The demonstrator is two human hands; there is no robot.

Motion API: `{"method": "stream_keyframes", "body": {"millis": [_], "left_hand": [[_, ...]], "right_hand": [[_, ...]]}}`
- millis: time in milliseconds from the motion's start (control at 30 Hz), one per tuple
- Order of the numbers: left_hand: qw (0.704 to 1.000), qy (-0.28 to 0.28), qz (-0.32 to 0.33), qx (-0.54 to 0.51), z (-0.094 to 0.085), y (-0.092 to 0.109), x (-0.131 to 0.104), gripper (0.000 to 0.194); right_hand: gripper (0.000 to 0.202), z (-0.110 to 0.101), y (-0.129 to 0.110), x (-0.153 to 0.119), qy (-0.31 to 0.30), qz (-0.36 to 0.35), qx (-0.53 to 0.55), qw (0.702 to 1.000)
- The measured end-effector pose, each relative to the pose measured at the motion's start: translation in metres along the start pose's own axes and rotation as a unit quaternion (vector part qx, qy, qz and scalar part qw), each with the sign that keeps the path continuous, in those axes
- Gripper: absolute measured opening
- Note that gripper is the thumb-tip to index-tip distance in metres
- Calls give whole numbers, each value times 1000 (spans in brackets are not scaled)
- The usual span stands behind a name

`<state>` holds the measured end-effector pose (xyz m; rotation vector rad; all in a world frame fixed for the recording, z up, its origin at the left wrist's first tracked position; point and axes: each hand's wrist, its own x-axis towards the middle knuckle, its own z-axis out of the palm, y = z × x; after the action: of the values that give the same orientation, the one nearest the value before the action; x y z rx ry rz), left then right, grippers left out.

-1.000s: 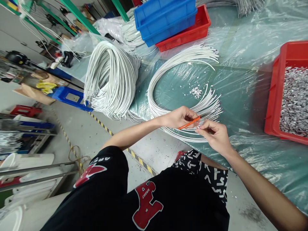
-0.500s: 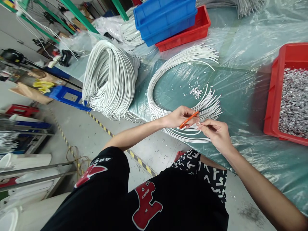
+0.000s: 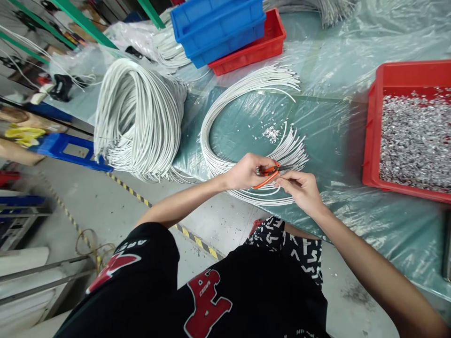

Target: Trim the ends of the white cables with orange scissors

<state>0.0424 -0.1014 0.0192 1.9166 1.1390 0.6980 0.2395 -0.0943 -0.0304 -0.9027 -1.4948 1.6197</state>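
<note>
My left hand point(image 3: 246, 171) grips a small orange-handled cutter point(image 3: 268, 172), its jaws pointing right. My right hand point(image 3: 299, 190) pinches the end of a thin white wire right at those jaws; what lies between thumb and finger is too small to make out. Both hands hover over the near side of a loose ring of cut white wires point(image 3: 214, 117) lying on the plastic-covered table point(image 3: 338, 141). The ring's stripped ends fan out just beyond my fingers point(image 3: 294, 150). A small heap of silvery bits point(image 3: 271, 133) lies inside the ring.
A thick coil of white wire point(image 3: 137, 117) sits at the table's left edge. A red bin of shiny metal pieces point(image 3: 369, 136) stands at the right. Stacked blue point(image 3: 218, 28) and red bins point(image 3: 268, 44) are at the back. Floor with striped tape point(image 3: 134, 192) lies left.
The cutter has swung from pointing up-right to lying nearly level, closer to my right fingers. Both hands drew together, and the view shifted so everything sits further left.
</note>
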Motion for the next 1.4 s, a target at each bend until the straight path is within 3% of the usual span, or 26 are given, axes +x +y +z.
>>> {"method": "stream_keyframes", "body": {"millis": [233,500,667,767,833,1000,1067,1167,1267,1333,1400], "left_hand": [[992,125,-1,-19,-11,-5,13,35],[975,207,-85,-12,-25,-67,69,41],[966,226,-120,38,-31,-93,83,35],[961,256,-102,38,-29,-86,71,35],[968,241,-72,16,-23,-70,55,39],[994,84,42,65,7,-26,11,37],[989,63,82,110,21,-22,3,30],[979,88,118,140,39,-31,0,28],[974,139,122,135,48,-45,2,31],[973,161,110,124,50,-51,2,29],[974,161,101,124,50,-54,3,26]], "right_hand": [[31,-2,6,1,17,-7,4,1000],[22,-6,7,1,71,-40,-28,996],[19,-11,7,3,97,-64,-57,992],[22,-12,8,4,109,-49,-56,991],[24,-13,9,4,120,-45,-48,991],[24,-17,13,8,129,-61,-34,989],[25,-16,14,8,131,-74,-44,988],[26,-20,4,-6,134,-79,-120,980],[30,-46,-15,-44,213,-77,-288,930],[32,-78,-25,-79,308,-60,-409,857],[36,-118,-29,-113,419,-20,-509,752]]}}
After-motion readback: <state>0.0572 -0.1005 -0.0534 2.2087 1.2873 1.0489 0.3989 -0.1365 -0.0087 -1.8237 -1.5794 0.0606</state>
